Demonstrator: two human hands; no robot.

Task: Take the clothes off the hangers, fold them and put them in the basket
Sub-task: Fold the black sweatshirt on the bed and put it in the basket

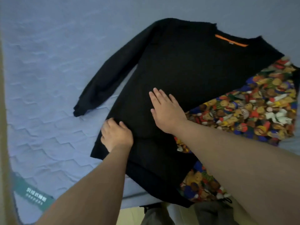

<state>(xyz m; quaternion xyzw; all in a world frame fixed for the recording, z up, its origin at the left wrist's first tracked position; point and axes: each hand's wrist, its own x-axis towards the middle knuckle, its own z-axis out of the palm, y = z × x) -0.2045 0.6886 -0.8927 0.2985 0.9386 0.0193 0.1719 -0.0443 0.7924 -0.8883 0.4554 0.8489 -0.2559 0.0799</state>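
Lying flat on the blue mattress (48, 62), collar toward its far right side, the black sweater (186, 65) overlaps a bright printed garment (246, 111) that shows beneath its right side. The left hand (116, 135) curls its fingers round the sweater's left edge, near the mattress's near edge. The right hand (165, 111) presses flat on the sweater's middle, fingers straight. A green label strip (35, 197) sits at the near left corner.

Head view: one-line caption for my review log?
A black sweater lies flat on a blue mattress, partly over a patterned garment; left hand grips its side edge, right hand presses its middle.
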